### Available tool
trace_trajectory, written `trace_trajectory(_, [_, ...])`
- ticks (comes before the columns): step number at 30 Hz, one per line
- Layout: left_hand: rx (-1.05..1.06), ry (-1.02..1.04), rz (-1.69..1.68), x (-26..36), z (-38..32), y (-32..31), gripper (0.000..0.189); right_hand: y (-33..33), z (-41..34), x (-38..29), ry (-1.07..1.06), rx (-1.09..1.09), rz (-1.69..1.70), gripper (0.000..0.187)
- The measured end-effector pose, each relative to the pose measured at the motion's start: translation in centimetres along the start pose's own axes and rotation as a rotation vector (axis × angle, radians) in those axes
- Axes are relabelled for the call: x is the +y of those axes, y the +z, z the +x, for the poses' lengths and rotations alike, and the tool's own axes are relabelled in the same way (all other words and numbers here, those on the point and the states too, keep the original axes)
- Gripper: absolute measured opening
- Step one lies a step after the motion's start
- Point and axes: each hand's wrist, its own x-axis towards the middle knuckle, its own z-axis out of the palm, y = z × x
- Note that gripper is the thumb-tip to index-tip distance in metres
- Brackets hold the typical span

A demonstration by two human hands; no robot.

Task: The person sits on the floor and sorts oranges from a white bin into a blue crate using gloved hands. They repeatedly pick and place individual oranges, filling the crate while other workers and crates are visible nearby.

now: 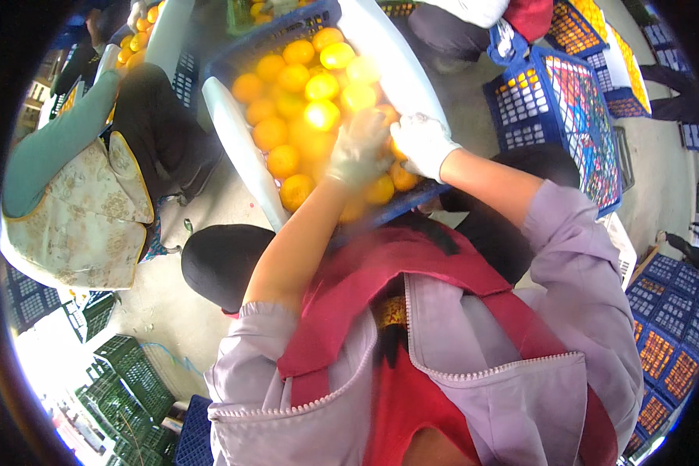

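A blue plastic crate point(378, 214) with white foam-like liner sheets point(242, 145) along its sides stands before me, filled with orange citrus fruit point(269, 134). My left hand point(360, 143), in a pale glove, lies over the fruit near the crate's near end, its fingers spread and blurred by haze; whether it grips a fruit does not show. Close beside it on the right, my right hand point(422, 143), in a white glove, is at the liner's edge with its fingers curled down by an orange fruit. Its fingertips are partly hidden.
At the left a person in a patterned apron point(87, 221) sits by another crate of fruit. A blue crate with a colourful netted side point(582, 122) stands at the right. Green crates point(122, 396) are at the lower left, and stacked blue crates point(670, 314) at the far right.
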Motion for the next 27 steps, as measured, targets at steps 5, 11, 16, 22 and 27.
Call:
trace_trajectory(5, [0.303,-0.072,0.078,-3.9,2.3,0.8,0.053,-6.0,2.0,1.4,0.216,-0.008,0.182,0.065])
trace_trajectory(11, [0.32,0.075,0.172,-5.7,7.4,1.2,0.075,-7.0,8.0,-0.1,0.27,-0.125,0.104,0.031])
trace_trajectory(16, [0.187,0.003,0.181,-7.2,5.8,-0.1,0.081,-5.6,11.0,-0.5,0.188,-0.367,-0.145,0.037])
trace_trajectory(22, [0.072,-0.059,0.173,-7.7,4.8,-0.8,0.076,-5.7,13.5,-0.7,0.143,-0.332,-0.258,0.022])
trace_trajectory(27, [0.142,-0.06,0.071,-8.2,4.1,-1.0,0.076,-5.4,15.6,-1.0,0.202,-0.57,-0.141,0.035])
